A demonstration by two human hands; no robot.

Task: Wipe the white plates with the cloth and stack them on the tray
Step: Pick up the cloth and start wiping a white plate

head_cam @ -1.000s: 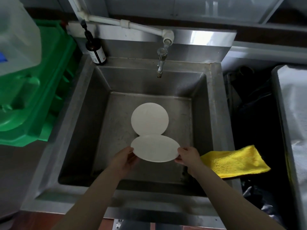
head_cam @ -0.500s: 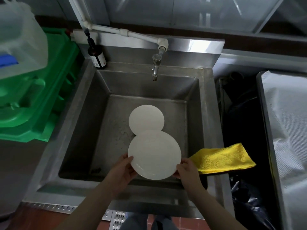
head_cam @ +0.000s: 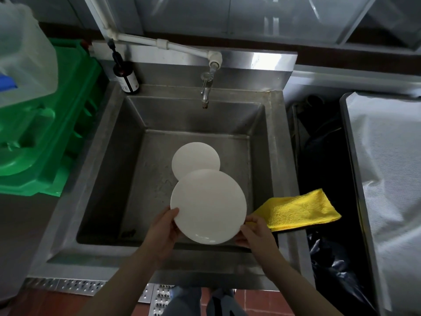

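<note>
A white plate is held above the front of the steel sink. My left hand grips its lower left rim, thumb on top. My right hand grips its lower right rim. A second white plate lies flat on the sink floor, partly hidden behind the held one. A yellow cloth lies over the sink's right rim, just right of my right hand. A tray lined with white plastic film sits at the far right.
A tap hangs over the back of the sink. A dark pump bottle stands at the back left corner. Green crates with a clear container on top sit left. A black bin bag fills the gap between sink and tray.
Both hands have lifted the plate up out of the sink towards me and tilted its face to the camera. The other plate and the cloth have stayed in place.
</note>
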